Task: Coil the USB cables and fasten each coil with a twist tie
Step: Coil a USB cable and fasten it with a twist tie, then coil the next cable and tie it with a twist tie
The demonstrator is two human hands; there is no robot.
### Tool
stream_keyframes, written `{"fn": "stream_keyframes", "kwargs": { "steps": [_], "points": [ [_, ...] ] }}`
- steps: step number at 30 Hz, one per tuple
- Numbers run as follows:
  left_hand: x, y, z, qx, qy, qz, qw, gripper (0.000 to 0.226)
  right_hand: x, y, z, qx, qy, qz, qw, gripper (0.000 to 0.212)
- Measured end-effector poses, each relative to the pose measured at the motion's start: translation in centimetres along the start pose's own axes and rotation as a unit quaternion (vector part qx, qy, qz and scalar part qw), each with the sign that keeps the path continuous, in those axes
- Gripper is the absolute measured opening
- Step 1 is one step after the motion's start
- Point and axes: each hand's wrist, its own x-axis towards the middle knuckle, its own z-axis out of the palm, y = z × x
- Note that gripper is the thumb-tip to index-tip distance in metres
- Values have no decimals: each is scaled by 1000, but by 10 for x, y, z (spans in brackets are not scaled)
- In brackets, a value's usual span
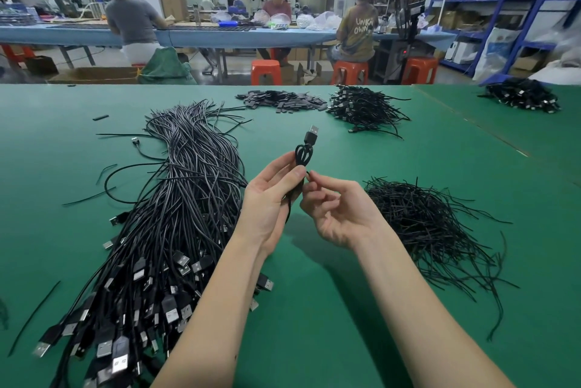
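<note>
1. While a big heap of loose cables [176, 214] lies on the green surface [314, 309] at your left, you have most of the job ahead of you; that heap looks far larger than anything finished.
2. Judging by the far side of the surface, a pile of bundled cables [364, 107] sits there, and another dark pile [523, 94] lies further right; these look like done coils, though they are too small to be sure.
3. Your supply of twist ties [424, 224] lies in a loose heap just to the right of your hands, well stocked.
4. Right now you hold one coil [303, 155] up above the surface, between the two heaps, its loops gathered and its plug [311, 134] pointing up and away from you.
5. Your left hand [270, 199] curls round the lower part of that coil, thumb and fingers pinching the strands together.
6. Your right hand [336, 214] pinches something thin at the coil's waist with thumb and forefinger, its other fingers loosely curled; it seems to be a tie, but it is too fine to tell for certain.
7. So this coil appears wound and in the fastening step, not yet set down.
</note>
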Motion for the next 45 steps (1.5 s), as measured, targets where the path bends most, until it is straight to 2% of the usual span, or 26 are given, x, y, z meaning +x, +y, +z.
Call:
{"fn": "stream_keyframes", "kwargs": {
  "steps": [3,5,8,10,12,14,15,16,19,21,24,28,32,33,36,41,45],
  "points": [
    [0,1,-4,93,15,-24,995,25,-1,-6,2,-106,57,-87,989,13],
    [-1,0,-6,150,14,-26,988,20,-1,-11,-1,-151,86,-112,978,15],
    [0,-1,-4,148,27,-16,988,13,-1,-11,-5,-106,77,-84,988,15],
    [1,-3,-2,141,47,-22,989,12,0,-7,-5,-108,92,-97,985,15],
    [3,-6,-1,124,58,-42,990,12,2,-4,-6,-227,142,-161,950,12],
    [5,-8,-1,80,59,-52,994,13,1,-2,-8,-381,183,-214,881,22],
    [6,-9,-2,60,62,-51,995,15,0,-2,-9,-420,184,-224,860,27],
    [8,-9,-3,45,65,-49,996,17,-2,-3,-9,-434,173,-223,855,29],
    [10,-13,-6,47,60,-42,996,15,-5,-5,-14,-446,131,-232,854,21],
    [11,-17,-6,99,51,-38,993,11,-5,-5,-17,-466,130,-254,838,13],
    [11,-24,-10,178,47,-35,982,13,-2,-4,-22,-461,142,-282,829,14],
    [15,-30,-18,265,73,-44,960,20,10,-4,-27,-421,198,-325,824,16],
    [21,-38,-22,267,122,-70,953,17,44,-8,-32,-403,270,-337,807,14],
    [23,-40,-22,270,121,-71,953,14,55,-13,-33,-414,295,-333,794,14],
    [24,-47,-24,296,108,-60,947,2,88,-32,-37,-498,353,-326,721,9],
    [26,-52,-26,317,93,-57,942,4,127,-63,-41,-594,386,-315,631,19],
    [26,-51,-26,319,92,-61,941,3,140,-78,-39,-692,366,-254,568,33]
  ]
}}
